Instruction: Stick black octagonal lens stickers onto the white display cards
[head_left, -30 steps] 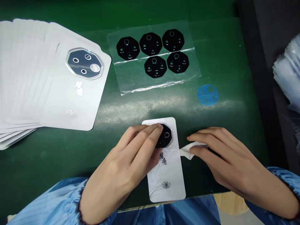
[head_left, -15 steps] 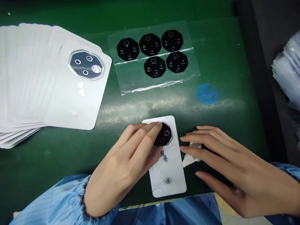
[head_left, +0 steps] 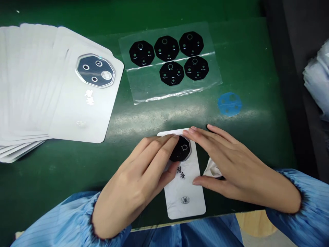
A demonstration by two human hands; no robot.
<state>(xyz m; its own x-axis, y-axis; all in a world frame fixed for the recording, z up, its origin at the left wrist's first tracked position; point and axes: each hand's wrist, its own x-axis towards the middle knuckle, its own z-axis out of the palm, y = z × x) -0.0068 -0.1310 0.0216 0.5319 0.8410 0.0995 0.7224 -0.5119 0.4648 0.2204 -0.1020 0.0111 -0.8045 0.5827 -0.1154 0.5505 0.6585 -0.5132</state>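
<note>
A white phone back panel [head_left: 191,187] lies upright before me, with dark lettering and a round emblem. Over its silver-rimmed upper part sits a black octagonal camera lens cover [head_left: 183,152]. My left hand [head_left: 138,175] covers the left side of that piece, fingertips at its top edge and thumb below, closed on it. Coming in from the right, my right hand [head_left: 226,164] has its fingertips at the panel's upper right, beside the lens cover. Its fingers are stretched out and the thumb is apart, over the panel's right edge. Partly hidden beneath it is a crumpled white cloth or tissue [head_left: 211,168].
At the left lies a fanned stack of white panels [head_left: 64,113], the top one bearing a dark camera area. A clear plastic sheet [head_left: 146,91] carries several black octagonal covers [head_left: 171,73]. A blue round film [head_left: 229,104] lies right of it. White bundles [head_left: 318,75] stand far right.
My right hand has moved left and up, from beside the panel to its upper right edge. My left hand stays on the lens cover.
</note>
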